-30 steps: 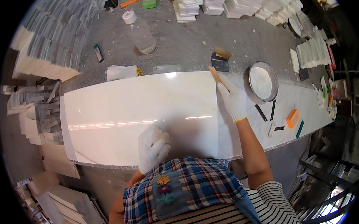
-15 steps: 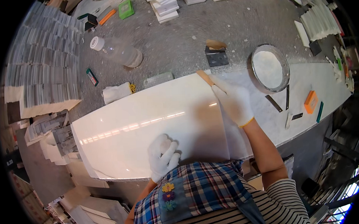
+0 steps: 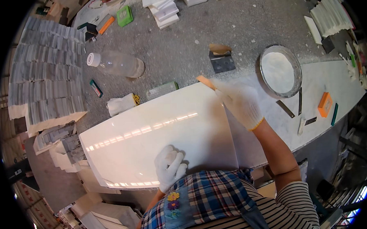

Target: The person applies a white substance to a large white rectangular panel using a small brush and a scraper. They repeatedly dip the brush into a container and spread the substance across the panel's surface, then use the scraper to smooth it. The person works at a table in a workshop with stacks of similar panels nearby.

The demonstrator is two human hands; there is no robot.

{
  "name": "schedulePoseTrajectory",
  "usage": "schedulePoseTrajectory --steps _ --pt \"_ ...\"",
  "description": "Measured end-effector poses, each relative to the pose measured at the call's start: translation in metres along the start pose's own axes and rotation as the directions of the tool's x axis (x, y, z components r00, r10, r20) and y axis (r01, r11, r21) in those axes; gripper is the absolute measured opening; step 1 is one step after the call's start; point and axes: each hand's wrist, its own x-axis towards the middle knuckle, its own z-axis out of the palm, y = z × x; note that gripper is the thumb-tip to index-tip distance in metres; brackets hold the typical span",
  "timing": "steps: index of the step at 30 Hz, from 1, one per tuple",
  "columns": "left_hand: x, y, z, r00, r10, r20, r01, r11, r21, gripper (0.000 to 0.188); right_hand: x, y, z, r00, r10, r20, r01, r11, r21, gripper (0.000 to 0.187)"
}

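Observation:
In front of me lies a glossy white slab [image 3: 124, 158], its surface reflecting rows of lights. My right hand [image 3: 241, 104], in a white knit glove with a yellow cuff edge, is at the slab's far right corner. It grips a tan strip [image 3: 206, 82] that looks like folded sandpaper and lies against the slab's edge. Slight blur covers that hand's fingers. Near the front edge my left hand [image 3: 169, 168], gloved too, rests on the slab with loosely bent fingers apart and nothing in them.
Beyond the slab stand folded brown-and-black sandpaper [image 3: 221, 58], a lying plastic bottle [image 3: 118, 64], a rolled glove [image 3: 121, 105] and a grey block [image 3: 162, 90]. Right are a round dish of white powder [image 3: 278, 71], dark metal strips [image 3: 285, 109] and an orange box [image 3: 325, 104]. Tile stacks [image 3: 46, 67] rise left.
The view has shifted slightly. My right hand and the strip have moved a little along the slab's right edge. My left hand stays on the slab, much as before.

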Motion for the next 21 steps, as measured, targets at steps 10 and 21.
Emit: schedulePoseTrajectory --steps 10,21 --pt "0.000 0.003 0.001 1.000 -0.002 -0.021 0.002 1.000 -0.009 0.031 0.009 0.003 -0.011 0.994 0.018 0.110 -0.032 0.991 0.128 0.028" --pt "-0.001 0.008 -0.002 0.999 -0.031 -0.026 0.031 0.999 0.010 0.030 -0.004 0.006 -0.019 0.978 0.065 0.199 -0.125 0.943 0.308 0.034"
